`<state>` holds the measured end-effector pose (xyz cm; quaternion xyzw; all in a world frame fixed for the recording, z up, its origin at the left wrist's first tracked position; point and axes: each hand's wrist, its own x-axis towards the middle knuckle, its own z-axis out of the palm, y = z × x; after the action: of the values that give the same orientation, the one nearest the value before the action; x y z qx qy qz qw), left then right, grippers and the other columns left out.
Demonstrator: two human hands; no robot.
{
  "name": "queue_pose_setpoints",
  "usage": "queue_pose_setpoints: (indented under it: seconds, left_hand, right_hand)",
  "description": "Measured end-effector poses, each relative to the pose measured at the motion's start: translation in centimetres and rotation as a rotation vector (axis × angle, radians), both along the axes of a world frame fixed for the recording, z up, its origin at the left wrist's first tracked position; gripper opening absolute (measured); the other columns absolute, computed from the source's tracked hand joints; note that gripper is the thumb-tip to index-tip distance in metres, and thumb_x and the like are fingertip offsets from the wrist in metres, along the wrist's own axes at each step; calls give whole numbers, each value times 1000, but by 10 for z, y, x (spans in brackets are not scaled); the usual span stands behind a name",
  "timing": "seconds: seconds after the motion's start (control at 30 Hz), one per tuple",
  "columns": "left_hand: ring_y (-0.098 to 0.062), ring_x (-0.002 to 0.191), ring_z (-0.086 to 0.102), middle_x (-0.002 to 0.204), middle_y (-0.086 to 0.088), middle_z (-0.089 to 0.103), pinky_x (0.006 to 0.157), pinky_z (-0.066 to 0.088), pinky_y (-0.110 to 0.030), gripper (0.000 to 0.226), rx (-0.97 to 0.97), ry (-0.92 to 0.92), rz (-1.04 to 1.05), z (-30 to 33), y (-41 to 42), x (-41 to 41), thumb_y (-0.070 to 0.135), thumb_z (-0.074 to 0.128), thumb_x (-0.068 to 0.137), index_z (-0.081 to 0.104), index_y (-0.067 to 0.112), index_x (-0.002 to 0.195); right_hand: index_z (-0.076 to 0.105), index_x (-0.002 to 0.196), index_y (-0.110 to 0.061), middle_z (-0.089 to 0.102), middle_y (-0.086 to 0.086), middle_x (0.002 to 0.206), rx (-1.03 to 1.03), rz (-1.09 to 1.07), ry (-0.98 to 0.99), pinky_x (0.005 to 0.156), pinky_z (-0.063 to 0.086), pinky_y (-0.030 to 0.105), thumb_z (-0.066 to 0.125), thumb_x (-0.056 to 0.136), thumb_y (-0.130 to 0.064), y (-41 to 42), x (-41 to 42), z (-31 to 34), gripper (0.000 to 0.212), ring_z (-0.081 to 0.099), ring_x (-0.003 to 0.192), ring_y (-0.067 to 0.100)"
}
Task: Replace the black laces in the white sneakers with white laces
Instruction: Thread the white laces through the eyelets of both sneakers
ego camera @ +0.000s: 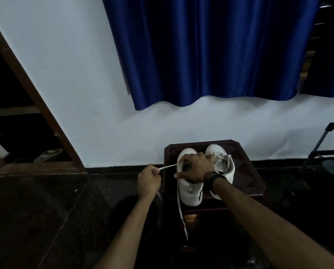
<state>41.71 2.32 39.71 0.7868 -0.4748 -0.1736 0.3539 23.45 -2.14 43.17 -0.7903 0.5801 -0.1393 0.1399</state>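
Head view: I look down on a dark brown plastic stool (245, 171) set near the white wall (75, 74), with two white sneakers side by side on its top.
Left sneaker (190, 193): its heel hangs just past the stool's near edge; a black lace (201, 192) end dangles down its side.
Right sneaker (223, 164): already carries white lacing, toe toward the wall.
Right hand (196, 167): I see it curled over the left sneaker's opening, gripping the shoe, thumb out to the left.
Left hand (148, 181): fingers pinched on the white lace (168, 167), pulled taut from the sneaker out past the stool's left edge; the lace's other end hangs down the stool's front.
Room: dark floor (45, 220) lies open to the left; a black rack (329, 144) stands well apart on the right.
Curtain (211, 49): blue, hem above the stool.
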Motion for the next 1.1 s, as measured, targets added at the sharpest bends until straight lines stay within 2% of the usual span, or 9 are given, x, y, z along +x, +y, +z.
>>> queue_pose_setpoints:
  seconds: [0.1,0.27,0.37,0.43,0.57,0.7,0.83,1.0,1.1]
  left_hand:
    - [-34,116,60,122,-15,66,88,48,-36,30,179,-47,194,-11,15,34,21,45,98,69,13,114]
    - [-32,123,56,128,-11,64,100,41,-38,27,343,-115,250,-29,35,51,26,53,94,71,21,113]
    - [-29,117,58,120,-6,67,96,45,-35,21,133,-153,62,-29,23,34,19,58,92,70,22,110]
    - [-25,110,62,115,-4,69,93,47,-32,25,0,-7,-112,-21,12,15,18,59,95,65,17,120]
    - [-12,96,62,103,1,68,74,43,-13,24,-9,130,-400,0,-3,-24,13,59,97,66,13,120]
    - [-12,77,62,79,1,69,55,36,-10,13,-88,52,-285,-5,-7,-27,10,61,94,71,10,86]
    - [-15,81,65,88,-1,72,65,45,-24,14,-110,-22,-77,-2,-9,-21,15,61,95,72,16,86]
    - [-18,84,60,94,3,61,67,50,-34,10,-284,-102,38,3,18,-39,24,71,87,61,20,87]
    - [-29,93,67,94,-7,71,69,50,-30,21,100,-137,-64,-9,22,-44,38,63,89,73,20,90]
  right_hand:
    - [63,108,-43,64,-7,112,-19,-4,1,108,21,51,70,61,-77,2,-2,-1,58,43,124,19]
    - [63,111,-41,63,-5,114,1,-6,-27,112,21,57,71,62,-74,3,0,-3,59,42,125,21]
    - [63,113,-39,63,-2,113,8,-1,-88,104,32,47,72,63,-71,5,-2,-6,60,43,125,21]
    - [62,114,-38,63,0,114,8,2,-95,100,37,43,73,64,-70,6,-2,-6,60,43,124,22]
    - [62,116,-37,63,1,116,7,10,-79,100,37,39,73,65,-67,7,2,-6,60,44,124,23]
    - [58,119,-39,62,-4,120,-24,15,-96,100,34,40,75,67,-62,10,2,-6,59,43,124,22]
    - [56,109,-37,59,-8,117,-200,-8,-87,91,35,38,77,67,-54,21,8,-7,50,47,115,21]
    - [66,76,-31,56,-4,96,-375,-72,-70,76,40,36,80,64,-51,29,10,-19,28,50,94,23]
    - [70,70,-31,58,-2,89,-407,-96,-46,76,42,38,78,67,-53,31,10,-22,24,51,90,23]
